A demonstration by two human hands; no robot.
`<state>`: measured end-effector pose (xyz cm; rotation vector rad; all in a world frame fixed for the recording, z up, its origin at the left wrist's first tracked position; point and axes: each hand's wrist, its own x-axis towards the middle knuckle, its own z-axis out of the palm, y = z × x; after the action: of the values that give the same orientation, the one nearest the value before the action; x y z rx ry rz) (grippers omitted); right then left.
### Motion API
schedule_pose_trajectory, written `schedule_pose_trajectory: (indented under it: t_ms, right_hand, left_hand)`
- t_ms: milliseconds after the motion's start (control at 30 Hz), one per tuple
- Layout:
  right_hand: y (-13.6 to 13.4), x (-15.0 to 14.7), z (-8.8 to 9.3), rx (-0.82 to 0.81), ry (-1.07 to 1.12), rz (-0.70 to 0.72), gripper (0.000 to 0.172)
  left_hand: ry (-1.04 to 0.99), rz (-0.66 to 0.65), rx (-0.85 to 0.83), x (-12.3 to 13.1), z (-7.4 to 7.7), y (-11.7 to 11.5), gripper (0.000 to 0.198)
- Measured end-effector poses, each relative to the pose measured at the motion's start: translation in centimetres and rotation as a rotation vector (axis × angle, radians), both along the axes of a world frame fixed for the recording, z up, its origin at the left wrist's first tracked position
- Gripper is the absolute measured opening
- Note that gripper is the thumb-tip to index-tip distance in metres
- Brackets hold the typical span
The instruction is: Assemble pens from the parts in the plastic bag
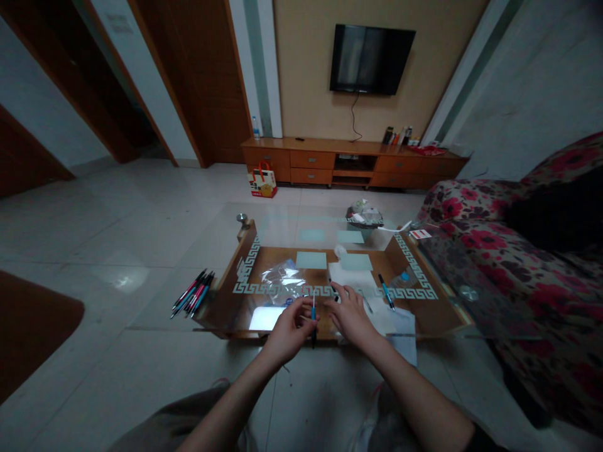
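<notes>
Over the near edge of the glass table, my left hand (293, 328) pinches a blue pen barrel (313, 314) held upright. A thin pale refill (314, 300) sticks up from its top, and a dark end points down. Close by on the right, my right hand (349, 312) has its fingers curled together. A small dark piece (332, 286) shows at those fingertips; its exact kind is too small to make out. A whole blue and black pen (386, 292) lies to the right of my right hand.
A pile of several pens (192, 294) lies on the table's left side. Clear plastic bags (283, 277) lie beyond my left hand. White paper (351, 276) lies near my right hand. A flowered sofa (475, 201) stands at the right, a TV cabinet (311, 161) at the back.
</notes>
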<state>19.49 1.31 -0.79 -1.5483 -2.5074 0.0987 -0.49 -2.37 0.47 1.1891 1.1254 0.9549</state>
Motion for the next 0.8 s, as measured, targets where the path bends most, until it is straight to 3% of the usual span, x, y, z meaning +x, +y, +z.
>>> schedule_pose_trajectory:
  t_ms: [133,367,667,800]
  right_hand:
    - [0.01,0.04,-0.01,0.002,0.023,-0.005,0.042]
    - [0.16,0.28,-0.29,-0.015,0.039,0.035,0.019]
    - [0.22,0.29,-0.07,-0.027,0.068,0.022,0.016]
    - [0.21,0.06,0.31,-0.039,0.194,0.024,0.013]
  left_hand:
    - [0.000,0.006,0.028,0.01,-0.02,0.03,0.035]
    - [0.005,0.003,0.025,0.04,0.23,0.08,0.037]
    - [-0.007,0.003,0.006,0.03,0.27,-0.04,0.037]
    - [0.012,0.007,0.035,0.04,0.41,-0.01,0.036]
